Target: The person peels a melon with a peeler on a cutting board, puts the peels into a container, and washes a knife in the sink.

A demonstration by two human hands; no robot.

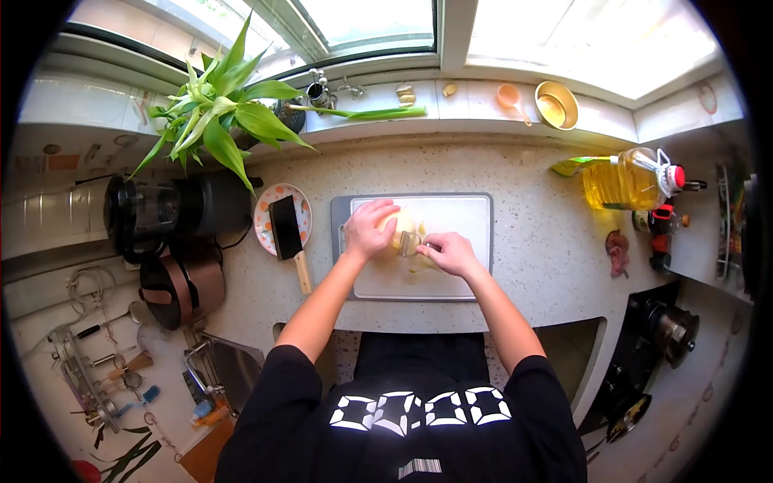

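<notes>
A white cutting board [459,274] with a grey rim lies on the speckled counter in front of me. Over its left half, my left hand [371,229] is wrapped round a pale yellow, round piece of food [396,220], which looks like a potato. My right hand [449,252] is closed on a peeler [410,243], whose metal head is beside the lower right side of the food. Thin yellowish peelings [419,269] lie on the board near the peeler.
Left of the board, a cleaver [285,229] rests across a patterned plate [264,214]. An oil bottle [628,181] and small bottles stand at the right. Behind are a plant [221,113], green onion [362,113] and gold bowl [556,105]. A stove [624,354] is at lower right.
</notes>
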